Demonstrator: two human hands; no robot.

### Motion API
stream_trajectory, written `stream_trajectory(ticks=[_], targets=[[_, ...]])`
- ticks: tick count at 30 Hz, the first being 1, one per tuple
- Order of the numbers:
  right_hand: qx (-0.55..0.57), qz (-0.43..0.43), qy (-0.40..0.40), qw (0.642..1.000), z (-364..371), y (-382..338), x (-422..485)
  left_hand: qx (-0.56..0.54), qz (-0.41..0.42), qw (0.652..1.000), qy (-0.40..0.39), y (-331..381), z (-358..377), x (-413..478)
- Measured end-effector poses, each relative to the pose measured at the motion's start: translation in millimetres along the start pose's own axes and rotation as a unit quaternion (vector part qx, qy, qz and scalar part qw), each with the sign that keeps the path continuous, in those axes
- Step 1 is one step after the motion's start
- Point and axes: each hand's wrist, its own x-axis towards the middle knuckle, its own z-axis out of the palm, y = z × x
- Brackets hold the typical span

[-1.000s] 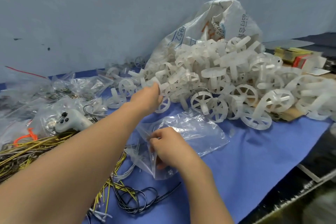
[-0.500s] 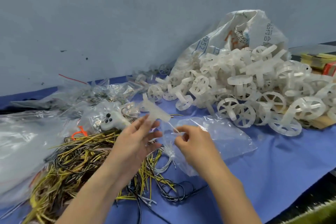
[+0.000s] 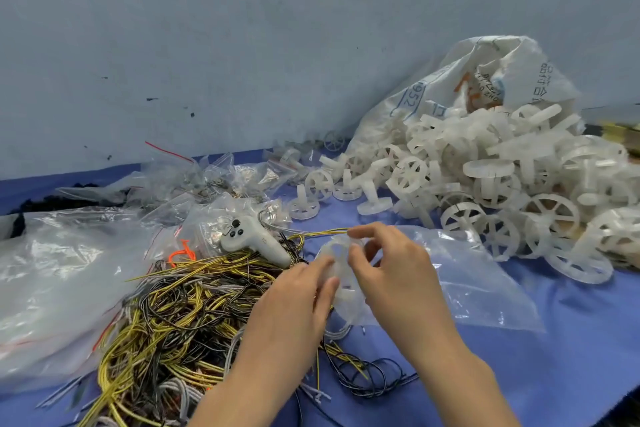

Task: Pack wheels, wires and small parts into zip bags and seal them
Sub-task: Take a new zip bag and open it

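Both hands meet over the blue cloth (image 3: 571,340): the left hand (image 3: 294,302) presses a translucent spoked wheel (image 3: 341,265) with near-straight fingers, and the right hand (image 3: 398,274) pinches the mouth of a clear, crinkled zip bag (image 3: 478,281) around it. Glossy yellow-black wires (image 3: 180,305) tangle just left.

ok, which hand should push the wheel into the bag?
Left hand, probably: its fingers rest on the translucent white plastic wheel at the mouth of the clear zip bag, while the right hand pinches the bag's opening.
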Motion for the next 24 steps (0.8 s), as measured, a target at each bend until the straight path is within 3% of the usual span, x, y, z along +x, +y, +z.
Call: stream_trajectory(ticks=[7,12,14,16,18,20,22,24], targets=[[0.013,-0.004,0.016,1.000,-13,3,3,0.149,0.209,0.966,0.033,-9,-3,5],[-0.052,-0.048,-0.006,0.997,-22,3,0,0.178,0.271,0.945,0.038,-13,3,5],[-0.051,-0.049,-0.014,0.997,-24,3,-2,0.147,0.227,0.963,0.006,-6,2,6],[-0.044,-0.051,-0.017,0.998,-24,1,-5,0.018,0.121,0.992,-0.029,5,2,7],[-0.039,-0.058,-0.022,0.997,-22,-2,-7,-0.125,-0.004,0.991,-0.042,12,5,10],[-0.044,-0.068,-0.036,0.996,-18,-7,-10,-0.234,-0.111,0.965,-0.052,20,3,18],[-0.057,-0.078,-0.051,0.994,-13,-12,-13,-0.335,-0.205,0.915,-0.095,27,2,24],[-0.053,-0.087,-0.051,0.994,-9,-18,-16,-0.424,-0.248,0.861,-0.135,34,-1,27]])
